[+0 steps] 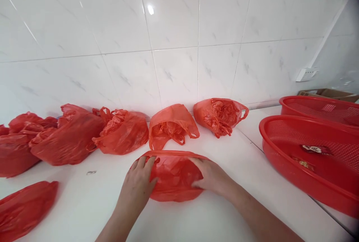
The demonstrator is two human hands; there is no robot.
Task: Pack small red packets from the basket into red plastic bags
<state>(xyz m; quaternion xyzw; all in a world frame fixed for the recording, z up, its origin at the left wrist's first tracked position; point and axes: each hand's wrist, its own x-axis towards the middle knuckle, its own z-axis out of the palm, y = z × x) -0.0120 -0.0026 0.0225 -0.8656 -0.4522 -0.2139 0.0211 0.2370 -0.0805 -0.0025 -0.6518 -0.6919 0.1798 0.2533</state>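
Observation:
On the white table directly ahead lies a red plastic bag [176,193], its wide mouth facing up and toward me. My left hand [141,178] rests against the bag's left side, fingers at the rim and the thumb apart from them inside the mouth. At the opposite side, my right hand [209,174] reaches into the mouth, with thumb and fingers spread against the plastic. Neither hand is closed round anything. The inside shows crumpled red plastic; whether anything else lies in the bag, I cannot tell.
Several stuffed red bags [126,133] line the tiled wall [176,73]. Another red bag [28,208] lies at the near left. Two red plastic baskets [280,163] stand on the right, the nearer holding small wrapped packets [316,149]. A cardboard box [331,93] sits behind them.

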